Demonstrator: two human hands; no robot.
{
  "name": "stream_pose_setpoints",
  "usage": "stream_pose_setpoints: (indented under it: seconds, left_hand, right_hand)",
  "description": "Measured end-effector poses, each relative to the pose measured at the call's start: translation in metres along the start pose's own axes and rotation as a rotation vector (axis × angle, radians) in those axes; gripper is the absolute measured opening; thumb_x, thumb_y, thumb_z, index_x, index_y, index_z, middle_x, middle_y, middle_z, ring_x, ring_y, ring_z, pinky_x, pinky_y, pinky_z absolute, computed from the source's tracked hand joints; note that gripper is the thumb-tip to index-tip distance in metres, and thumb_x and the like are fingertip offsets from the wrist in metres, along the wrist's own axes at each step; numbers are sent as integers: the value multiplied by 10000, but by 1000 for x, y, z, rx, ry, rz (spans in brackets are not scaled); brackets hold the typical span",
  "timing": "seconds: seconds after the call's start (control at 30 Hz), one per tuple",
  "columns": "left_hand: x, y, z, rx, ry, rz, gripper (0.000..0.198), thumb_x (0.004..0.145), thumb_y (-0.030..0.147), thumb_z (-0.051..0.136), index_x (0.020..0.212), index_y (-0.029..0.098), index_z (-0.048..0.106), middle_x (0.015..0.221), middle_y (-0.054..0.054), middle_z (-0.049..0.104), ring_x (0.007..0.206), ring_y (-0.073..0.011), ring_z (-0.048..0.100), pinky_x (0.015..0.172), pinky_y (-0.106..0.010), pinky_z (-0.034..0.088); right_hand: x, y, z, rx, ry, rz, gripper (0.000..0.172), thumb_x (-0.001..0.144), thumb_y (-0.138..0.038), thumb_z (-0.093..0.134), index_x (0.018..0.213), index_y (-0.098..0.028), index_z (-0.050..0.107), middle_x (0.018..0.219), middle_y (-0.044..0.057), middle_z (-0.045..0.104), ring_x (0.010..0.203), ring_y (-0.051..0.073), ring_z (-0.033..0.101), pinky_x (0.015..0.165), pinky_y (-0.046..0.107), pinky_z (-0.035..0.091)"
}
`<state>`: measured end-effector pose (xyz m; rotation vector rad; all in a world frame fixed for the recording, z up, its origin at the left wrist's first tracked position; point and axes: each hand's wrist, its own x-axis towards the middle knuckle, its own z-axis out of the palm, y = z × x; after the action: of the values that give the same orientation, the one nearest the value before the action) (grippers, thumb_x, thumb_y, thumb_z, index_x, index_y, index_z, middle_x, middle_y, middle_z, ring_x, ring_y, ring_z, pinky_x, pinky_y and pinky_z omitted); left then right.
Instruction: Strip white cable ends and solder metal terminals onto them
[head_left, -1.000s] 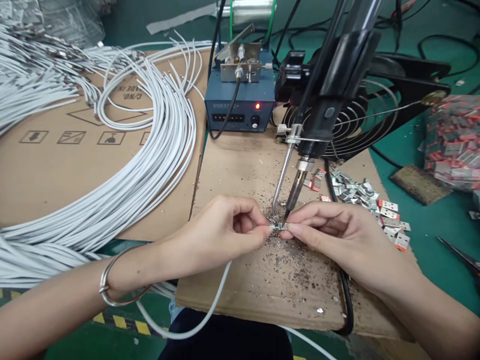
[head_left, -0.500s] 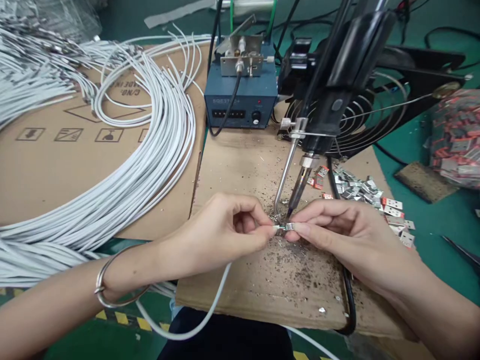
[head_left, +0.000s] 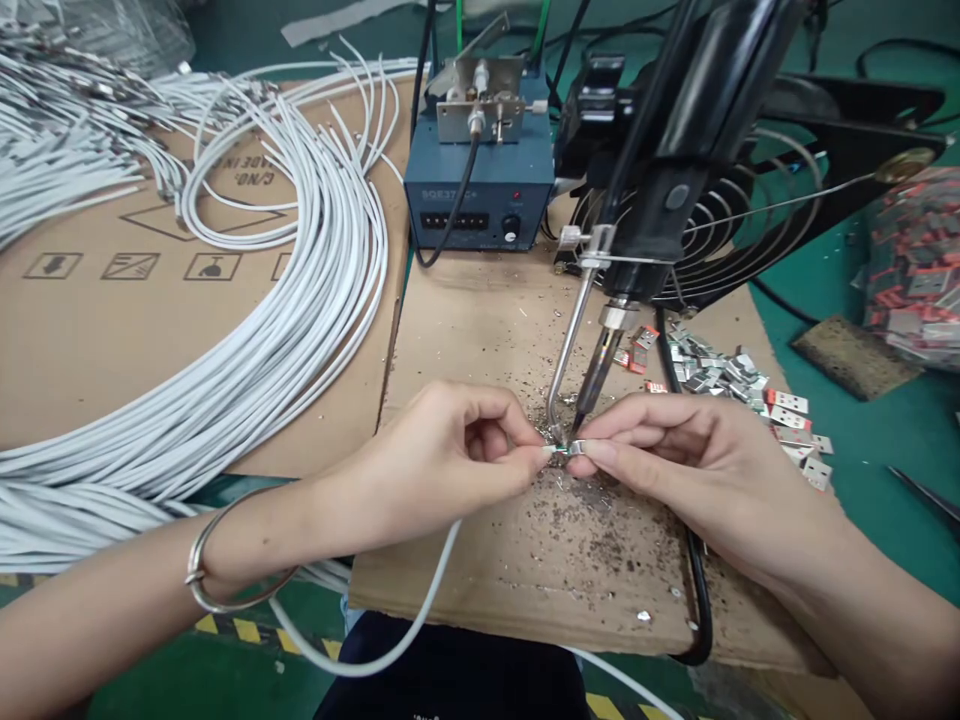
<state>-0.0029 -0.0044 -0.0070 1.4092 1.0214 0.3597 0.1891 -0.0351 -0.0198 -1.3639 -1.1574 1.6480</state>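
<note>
Left hand (head_left: 465,445) pinched a white cable (head_left: 433,594), right hand (head_left: 694,450) a metal USB plug (head_left: 577,447); sound work presumably demanded steady alignment beneath the soldering iron (head_left: 660,225).

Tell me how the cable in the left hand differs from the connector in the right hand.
The white cable is long and bends in a slack curve below the left hand; the metal connector is short, with only a small part showing at the fingertips of the right hand. The cable looks plain white, the connector shiny silver. Both are pinched between thumb and fingers.
</note>
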Motion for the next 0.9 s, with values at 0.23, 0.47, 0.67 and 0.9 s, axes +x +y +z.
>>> stream_pose_setpoints:
  seconds: [0.23, 0.47, 0.67, 0.9]
  left_hand:
    - [0, -1, -1, 34, -9, 22, 105, 764, 180, 595, 681, 119, 616, 550, 50, 491, 497, -37, 420, 440, -137, 345]
    - [0, -3, -1, 48, -30, 30, 115, 784, 211, 592, 722, 118, 622, 575, 36, 515, 508, -47, 435, 443, -149, 351]
    - [0, -3, -1, 28, -46, 26, 118, 781, 215, 597, 724, 115, 622, 577, 29, 519, 513, -54, 439, 450, -158, 358]
    - [-2, -3, 0, 4, -48, 19, 120, 782, 218, 589, 726, 116, 615, 578, 30, 513, 514, -55, 431, 452, -161, 351]
  right_hand:
    - [1, -1, 2, -2, 12, 4, 85, 624, -170, 774, 668, -222, 724, 630, 5, 727, 584, 128, 692, 518, 138, 534]
    - [1, -1, 2, -46, 17, -26, 61, 649, -178, 754, 667, -222, 715, 632, 6, 726, 578, 134, 690, 507, 153, 531]
    - [0, 1, 1, -51, 2, -45, 45, 709, -186, 713, 684, -224, 716, 653, 3, 737, 596, 117, 690, 527, 142, 527]
    - [-2, 4, -1, 1, -31, -35, 32, 737, -198, 709, 716, -221, 717, 664, 4, 744, 614, 115, 695, 555, 143, 532]
